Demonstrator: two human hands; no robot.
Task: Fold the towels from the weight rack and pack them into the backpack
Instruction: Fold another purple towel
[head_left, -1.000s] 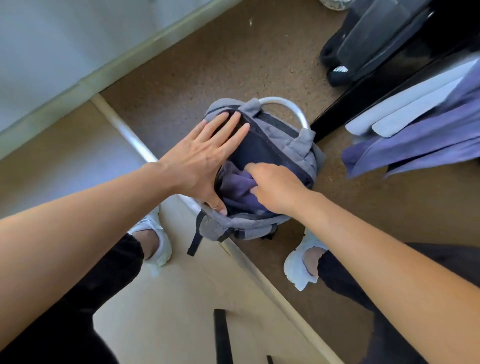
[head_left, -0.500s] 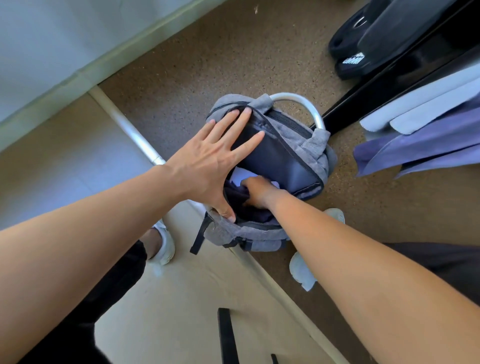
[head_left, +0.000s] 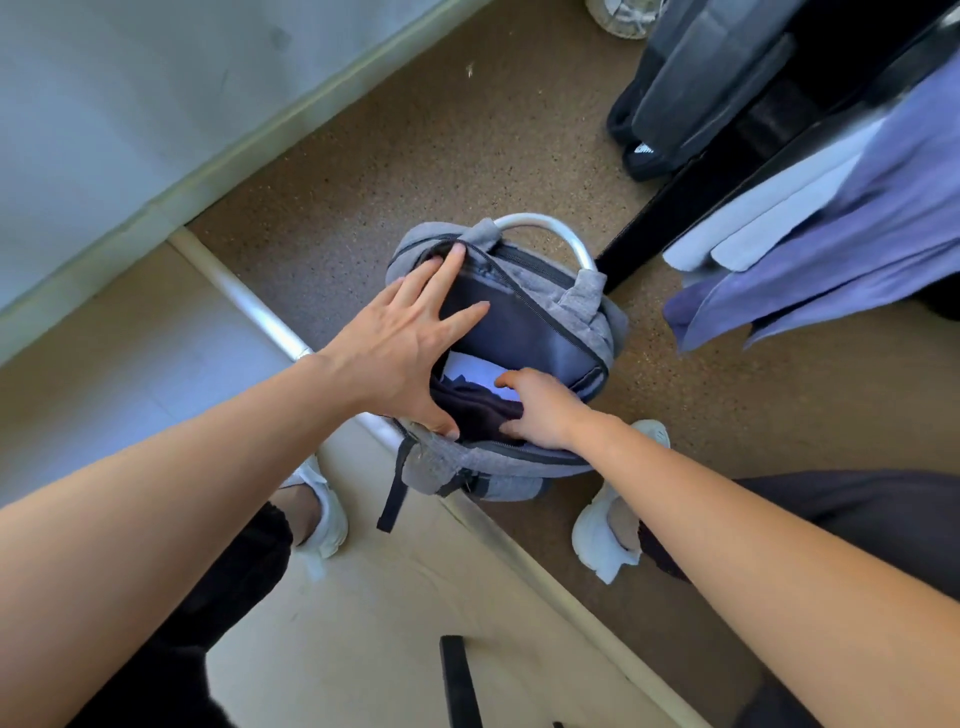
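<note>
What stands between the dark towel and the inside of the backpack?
Nothing visible. The left hand holds the backpack open, and the right hand grips the dark towel, already in its mouth. A white folded item lies inside beside it, not across the opening.

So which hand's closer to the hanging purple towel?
Right. The right hand is in the backpack mouth, down-left of the purple towel; the left hand presses the flap, farther off.

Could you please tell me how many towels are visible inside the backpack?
2: a dark towel held by the right hand, a white towel behind it; others may be hidden deeper inside.
</note>
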